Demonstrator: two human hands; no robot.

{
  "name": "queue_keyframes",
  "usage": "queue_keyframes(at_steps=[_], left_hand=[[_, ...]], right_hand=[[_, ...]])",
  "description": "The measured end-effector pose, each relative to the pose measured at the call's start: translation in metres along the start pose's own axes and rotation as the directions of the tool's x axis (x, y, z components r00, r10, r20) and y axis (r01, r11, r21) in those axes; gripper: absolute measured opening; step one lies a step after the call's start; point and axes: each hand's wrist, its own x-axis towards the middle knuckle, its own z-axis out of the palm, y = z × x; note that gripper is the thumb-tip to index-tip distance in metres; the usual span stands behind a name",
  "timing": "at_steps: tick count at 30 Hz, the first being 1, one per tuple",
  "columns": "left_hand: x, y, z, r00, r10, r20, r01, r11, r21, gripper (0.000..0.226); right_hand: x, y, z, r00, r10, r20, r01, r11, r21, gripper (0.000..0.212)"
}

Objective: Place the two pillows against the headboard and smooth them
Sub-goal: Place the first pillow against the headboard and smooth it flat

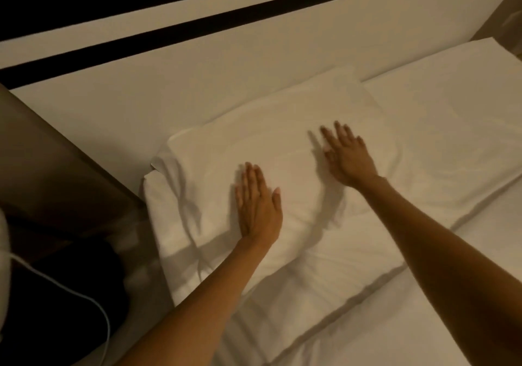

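Note:
A white pillow [282, 128] lies at the head of the bed, its far edge touching the pale headboard [197, 83]. It seems to rest on a second white pillow [324, 269], whose creased near part shows below it. My left hand [258, 204] lies flat, palm down, on the upper pillow's near left part. My right hand [346, 155] rests on its middle with fingers spread, a little blurred. Neither hand holds anything.
White bedding [452, 105] stretches to the right along the headboard. A brown bedside unit [50, 167] stands to the left of the bed. Below it sits a dark object [65, 303] with a white cable [93, 303] across it. Dark stripes [197, 26] cross the wall.

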Motion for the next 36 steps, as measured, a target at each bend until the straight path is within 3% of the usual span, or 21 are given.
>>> queue_keyframes(at_steps=[3,7,10,13,15,18,21,26,32,36], left_hand=[[0.006,0.001,0.022,0.994,0.081,0.070,-0.085,0.995,0.055,0.084],[-0.015,-0.039,0.039,0.995,0.046,0.089,-0.058,0.989,0.137,0.077],[-0.037,-0.069,0.036,0.993,-0.105,0.059,0.096,0.984,0.148,0.079],[-0.035,-0.072,0.019,0.934,-0.357,0.031,0.354,0.933,0.059,0.087],[-0.015,-0.065,0.004,0.906,-0.422,-0.034,0.422,0.907,-0.002,0.089],[0.030,-0.050,-0.011,0.963,-0.251,-0.100,0.254,0.967,0.024,0.087],[0.079,-0.036,-0.015,0.994,-0.106,-0.008,0.106,0.994,0.004,0.087],[0.108,-0.058,-0.001,0.989,0.023,0.144,-0.039,0.993,0.113,0.070],[0.106,-0.102,-0.013,0.977,-0.147,0.152,0.129,0.984,0.125,0.076],[0.108,-0.119,-0.042,0.927,-0.311,0.212,0.261,0.937,0.234,0.074]], right_hand=[[-0.002,-0.041,0.031,0.993,-0.114,0.032,0.111,0.990,0.088,0.054],[-0.015,-0.030,0.066,1.000,0.013,0.004,-0.013,0.989,0.149,0.053],[-0.015,0.011,0.066,0.983,0.185,-0.014,-0.183,0.978,0.104,0.056],[-0.005,0.052,0.049,0.916,0.399,-0.023,-0.399,0.917,0.017,0.060],[0.006,0.068,0.032,0.899,0.435,-0.060,-0.437,0.899,-0.026,0.061],[0.032,0.065,0.008,0.950,0.309,-0.053,-0.312,0.949,-0.053,0.058],[0.065,0.029,0.003,0.986,0.166,-0.023,-0.166,0.985,-0.040,0.057],[0.089,-0.048,0.030,1.000,0.008,0.028,-0.011,0.994,0.107,0.054],[0.089,-0.011,0.030,0.969,0.243,0.048,-0.246,0.966,0.080,0.057],[0.072,0.027,-0.005,0.871,0.490,0.029,-0.488,0.871,-0.059,0.059]])
